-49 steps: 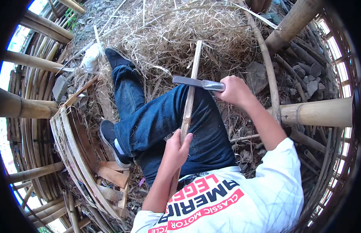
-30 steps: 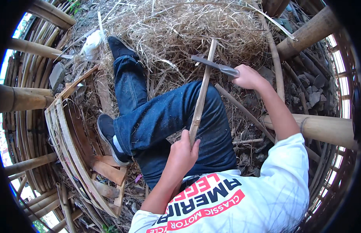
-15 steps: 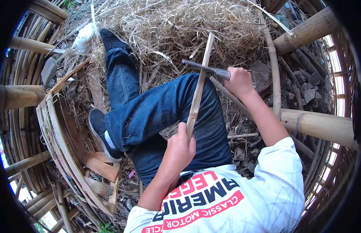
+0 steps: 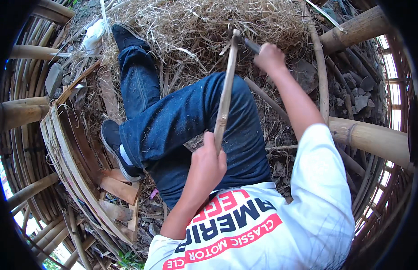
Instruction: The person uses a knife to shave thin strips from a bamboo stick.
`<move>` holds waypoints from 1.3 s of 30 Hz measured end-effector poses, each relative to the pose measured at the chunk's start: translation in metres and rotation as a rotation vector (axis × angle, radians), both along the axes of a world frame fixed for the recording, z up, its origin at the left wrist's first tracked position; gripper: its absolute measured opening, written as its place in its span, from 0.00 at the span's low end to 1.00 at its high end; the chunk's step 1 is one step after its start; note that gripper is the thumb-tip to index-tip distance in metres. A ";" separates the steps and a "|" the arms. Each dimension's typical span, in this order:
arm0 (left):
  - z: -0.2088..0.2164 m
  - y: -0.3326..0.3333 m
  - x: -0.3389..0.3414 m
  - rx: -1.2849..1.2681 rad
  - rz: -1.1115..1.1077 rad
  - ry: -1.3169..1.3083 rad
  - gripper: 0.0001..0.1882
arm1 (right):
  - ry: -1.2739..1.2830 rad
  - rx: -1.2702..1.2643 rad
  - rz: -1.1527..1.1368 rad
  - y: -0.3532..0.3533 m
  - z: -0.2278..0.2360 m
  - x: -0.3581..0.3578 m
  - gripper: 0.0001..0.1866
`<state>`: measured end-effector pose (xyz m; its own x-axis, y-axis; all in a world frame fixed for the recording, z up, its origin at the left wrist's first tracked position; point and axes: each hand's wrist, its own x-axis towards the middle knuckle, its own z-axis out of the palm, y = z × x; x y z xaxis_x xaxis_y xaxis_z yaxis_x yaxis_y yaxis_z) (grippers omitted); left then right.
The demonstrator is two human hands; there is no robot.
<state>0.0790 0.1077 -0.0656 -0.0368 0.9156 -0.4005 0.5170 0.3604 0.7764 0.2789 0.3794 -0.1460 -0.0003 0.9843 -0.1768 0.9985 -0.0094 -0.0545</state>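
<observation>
My left hand [image 4: 208, 164] is closed around the near end of a long, narrow bamboo strip [image 4: 225, 101]. The strip slants up and away from me, over the raised knee of my jeans [image 4: 247, 112]. Around the handle of a knife [image 4: 251, 45] the fingers of my right hand [image 4: 269, 58] are wrapped. The knife's dark blade is at the strip's far end, blurred and partly hidden, so I cannot tell whether it touches the wood. Below that end lies a heap of pale shavings [image 4: 195, 27].
On the left lies a bundle of long split strips [image 4: 67, 166] beside short wooden pieces [image 4: 121, 190]. Thick bamboo poles [image 4: 375, 140] jut in from the right, near broken stones [image 4: 359, 101]. A white object [image 4: 94, 35] rests beyond my shoe [image 4: 128, 36].
My right hand has moved away from me with the knife, from across the strip's upper part to its far end. The left hand stays at the near end, the strip tilting slightly left.
</observation>
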 end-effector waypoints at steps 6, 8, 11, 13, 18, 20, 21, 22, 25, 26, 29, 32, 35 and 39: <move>-0.001 0.007 0.000 0.035 0.012 -0.025 0.11 | -0.025 0.047 -0.046 0.021 -0.013 -0.006 0.14; 0.001 -0.004 -0.002 0.003 0.009 -0.011 0.11 | -0.005 -0.017 -0.121 0.031 -0.017 -0.007 0.15; 0.006 -0.027 0.010 -0.015 -0.145 -0.063 0.12 | -0.019 -0.021 -0.164 0.046 -0.023 0.032 0.17; -0.004 -0.016 -0.003 0.004 -0.014 -0.107 0.13 | 0.009 -0.005 -0.269 0.033 -0.033 0.042 0.18; -0.001 -0.001 -0.012 -0.022 -0.009 -0.109 0.13 | 0.437 -0.088 -0.278 -0.035 -0.082 0.059 0.22; -0.006 -0.003 -0.014 -0.016 -0.018 -0.108 0.13 | 0.657 -0.114 -0.340 -0.061 -0.086 0.061 0.18; -0.008 -0.005 -0.015 -0.010 -0.012 -0.104 0.12 | 0.807 -0.164 -0.426 -0.074 -0.084 0.058 0.16; -0.009 -0.006 -0.015 0.035 -0.006 -0.075 0.12 | 0.932 -0.171 -0.395 -0.085 -0.076 0.058 0.12; -0.015 -0.004 -0.016 -0.042 0.000 -0.135 0.11 | 1.117 -0.118 -0.354 -0.111 -0.042 0.050 0.11; -0.014 -0.003 -0.015 -0.039 0.004 -0.155 0.11 | 1.158 -0.114 -0.339 -0.116 -0.031 0.048 0.10; -0.024 -0.003 -0.018 -0.080 -0.034 -0.214 0.12 | 1.214 -0.065 -0.312 -0.130 -0.008 0.039 0.11; -0.036 -0.006 -0.019 -0.019 -0.013 -0.309 0.13 | 1.263 -0.070 -0.264 -0.141 0.016 0.024 0.11; -0.032 -0.009 -0.017 -0.168 0.064 -0.464 0.12 | 1.281 -0.087 -0.212 -0.153 0.030 0.017 0.13; -0.016 -0.007 -0.013 -0.270 0.092 -0.587 0.13 | 1.251 -0.011 -0.038 -0.160 0.019 0.025 0.10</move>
